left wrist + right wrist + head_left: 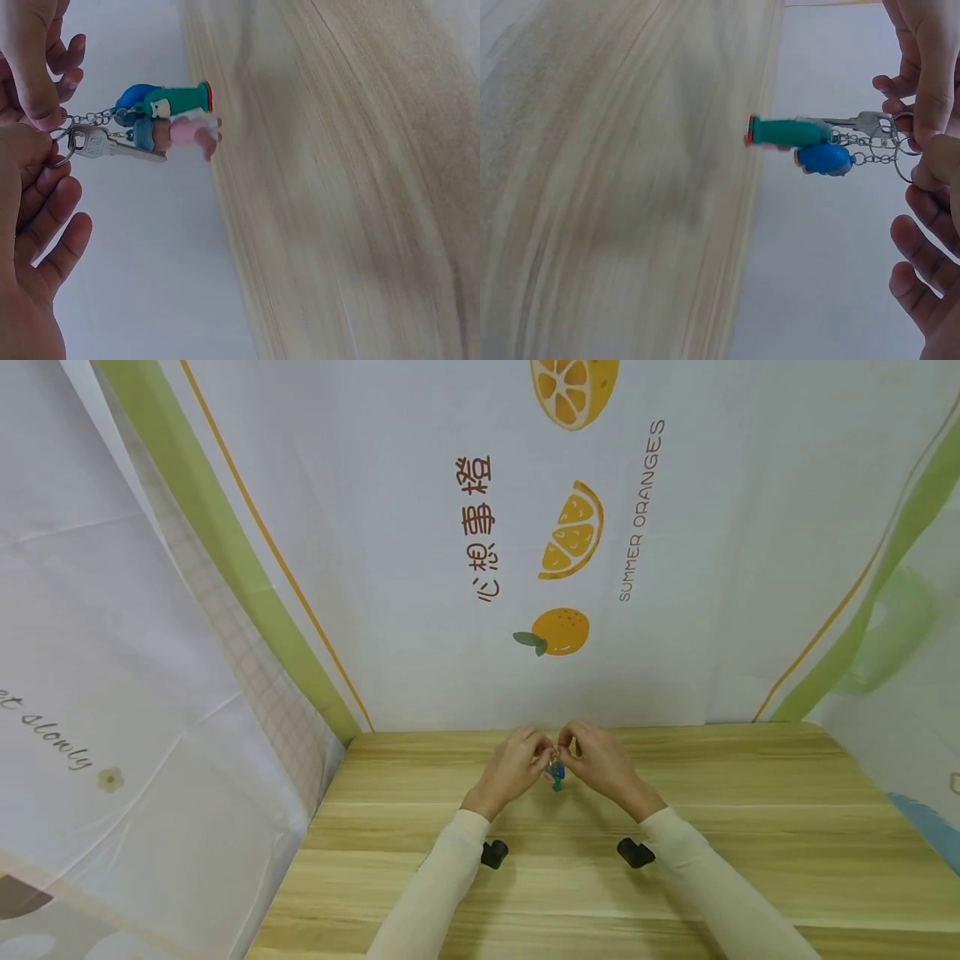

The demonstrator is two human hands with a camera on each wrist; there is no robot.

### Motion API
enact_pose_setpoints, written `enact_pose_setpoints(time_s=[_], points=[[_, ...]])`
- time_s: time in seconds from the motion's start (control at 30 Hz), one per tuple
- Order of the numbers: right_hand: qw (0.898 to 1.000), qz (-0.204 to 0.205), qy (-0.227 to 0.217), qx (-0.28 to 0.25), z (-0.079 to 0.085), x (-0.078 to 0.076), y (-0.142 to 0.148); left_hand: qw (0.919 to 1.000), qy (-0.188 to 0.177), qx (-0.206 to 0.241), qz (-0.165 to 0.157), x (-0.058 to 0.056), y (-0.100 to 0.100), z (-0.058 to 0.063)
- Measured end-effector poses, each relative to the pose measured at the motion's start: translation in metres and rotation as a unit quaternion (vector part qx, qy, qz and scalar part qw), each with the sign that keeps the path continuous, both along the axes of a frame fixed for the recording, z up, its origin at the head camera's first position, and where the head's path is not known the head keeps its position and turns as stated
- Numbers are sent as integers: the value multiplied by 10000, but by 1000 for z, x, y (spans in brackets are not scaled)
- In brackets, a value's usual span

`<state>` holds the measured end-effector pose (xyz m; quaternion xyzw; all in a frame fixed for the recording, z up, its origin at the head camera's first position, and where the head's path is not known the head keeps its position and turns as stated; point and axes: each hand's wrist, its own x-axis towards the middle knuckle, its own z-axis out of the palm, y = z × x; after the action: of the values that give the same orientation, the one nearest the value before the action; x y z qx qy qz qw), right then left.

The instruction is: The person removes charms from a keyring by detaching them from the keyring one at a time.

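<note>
While both forearms are stretched over the wooden table (757, 860), a keychain (557, 774) is held up between the hands, above the table's far part and near its middle. Its metal ring (898, 163) is pinched between thumb and fingertips by the left hand (513, 764) on the left and by the right hand (602, 764) on the right; how many separate rings are gripped cannot be told. From it are hung a silver key (96, 142), a green charm (789, 133) with a red base, a blue charm (823, 159) on a short chain, and a pink figure (181, 133) with a blue-grey top, all bunched close together. Cream sleeves (442, 877) are worn down to the wrists, and beside each a black piece (495, 853) is seen. Beyond the table's far edge, a white cloth (405, 568) is hung, printed with oranges (562, 632), brown characters (482, 527) and the words SUMMER ORANGES. Along its left and right, green bands (281, 627) are shown.
</note>
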<state>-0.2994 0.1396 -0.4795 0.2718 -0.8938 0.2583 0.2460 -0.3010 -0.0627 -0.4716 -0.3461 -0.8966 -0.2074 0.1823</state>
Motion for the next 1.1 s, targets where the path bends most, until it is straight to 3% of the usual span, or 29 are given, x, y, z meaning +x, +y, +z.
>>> enact_pose_setpoints(time_s=[0.77, 1.1], points=[[9953, 53, 946, 215, -16, -1, 3, 9996, -231, -119, 60, 5, 3, -3], [9950, 269, 952, 143, -17, -1, 5, 9987, -481, -131, 94, 4, 1, -1]])
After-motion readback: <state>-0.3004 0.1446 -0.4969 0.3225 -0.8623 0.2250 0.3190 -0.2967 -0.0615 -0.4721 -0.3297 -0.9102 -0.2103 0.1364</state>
